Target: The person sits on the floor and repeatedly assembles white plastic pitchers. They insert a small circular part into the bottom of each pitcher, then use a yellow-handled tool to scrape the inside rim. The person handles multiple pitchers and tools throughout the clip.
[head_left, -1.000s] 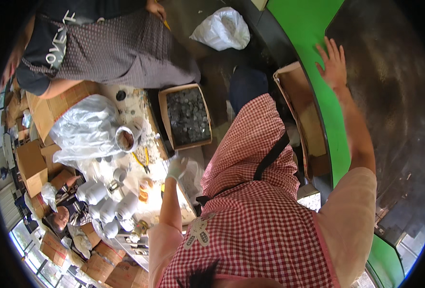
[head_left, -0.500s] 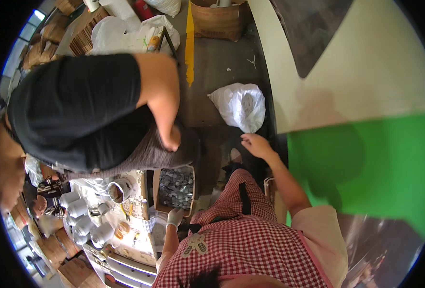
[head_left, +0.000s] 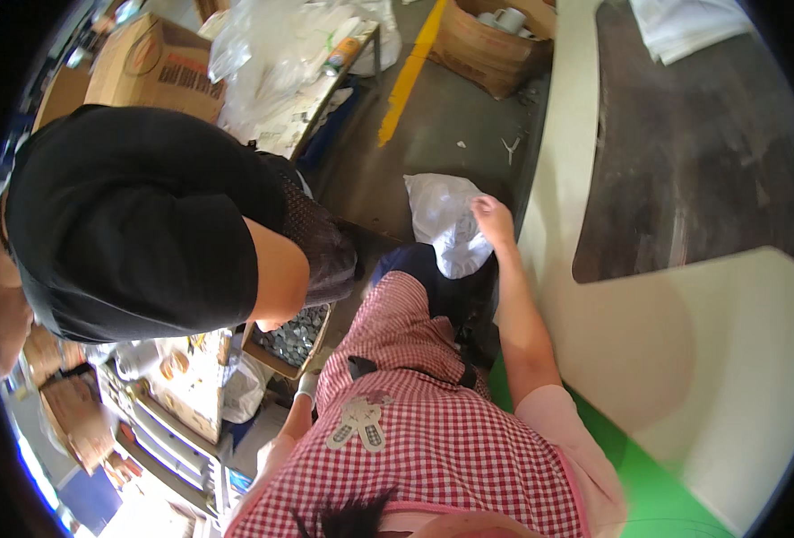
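My right hand [head_left: 492, 221] is stretched forward over the right edge of a white plastic bag [head_left: 446, 211] standing on the floor. Its fingers are bent and slightly blurred, and whether they touch the bag or only pass above it is unclear. Low on my left side, my left hand [head_left: 307, 385] wears a pale glove. It hangs beside the near corner of a cardboard box of small grey pieces [head_left: 294, 339]; its fingers are too hidden to read. A co-worker in a black top [head_left: 137, 224] bends beside me on the left, one hand at that box.
A worktable [head_left: 195, 394] with scattered items lies behind the co-worker. Ahead are a plastic-covered table [head_left: 312, 112], a large open carton [head_left: 487, 54] and a yellow floor line [head_left: 410, 76]. A long pale work surface [head_left: 675, 359] with a green part [head_left: 652, 475] runs along my right.
My view has shifted forward and turned. My right hand has gone from just short of the white bag to over its edge. The co-worker has leaned lower, toward the box of grey pieces.
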Available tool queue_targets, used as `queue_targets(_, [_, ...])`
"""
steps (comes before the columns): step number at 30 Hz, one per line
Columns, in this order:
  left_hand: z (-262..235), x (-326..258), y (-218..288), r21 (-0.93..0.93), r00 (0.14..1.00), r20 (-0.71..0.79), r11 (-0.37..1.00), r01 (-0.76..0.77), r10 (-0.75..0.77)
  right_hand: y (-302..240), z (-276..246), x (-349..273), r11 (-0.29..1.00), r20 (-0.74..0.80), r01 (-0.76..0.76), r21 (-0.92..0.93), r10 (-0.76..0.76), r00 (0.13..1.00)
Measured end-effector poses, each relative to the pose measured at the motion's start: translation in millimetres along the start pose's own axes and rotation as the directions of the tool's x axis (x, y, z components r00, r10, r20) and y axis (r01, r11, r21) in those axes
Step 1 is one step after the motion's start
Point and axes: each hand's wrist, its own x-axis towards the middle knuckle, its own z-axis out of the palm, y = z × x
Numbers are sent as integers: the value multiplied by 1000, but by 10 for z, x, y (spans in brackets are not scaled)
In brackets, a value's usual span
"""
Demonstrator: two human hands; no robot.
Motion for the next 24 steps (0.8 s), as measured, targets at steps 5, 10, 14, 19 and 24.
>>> queue_targets(5, [45, -146, 503, 221, 994, -106, 974, 37, -14, -134, -353, 410, 802, 94, -346, 487, 345, 934])
queue_targets(10, [40, -66, 971, 167, 986, -157, 983, 75, -48, -1657, -662, 807, 751, -19, 15, 660, -3, 1000])
queue_targets(14, [38, 2, 1212, 159, 980, -196, 984, 75, -43, -3252, -965, 1128, 645, -143, 372, 668, -380, 914])
queue_targets(19, [117, 360, 1588, 70, 969, -245, 996, 60, -41, -4556, -562, 1369, 555, 43, 487, 674, -688, 724])
queue_targets(24, [757, 688, 1850, -189, 940, -313, 979, 81, -138, -4980, 567, 1848, 686, 423, 440, 579, -714, 557])
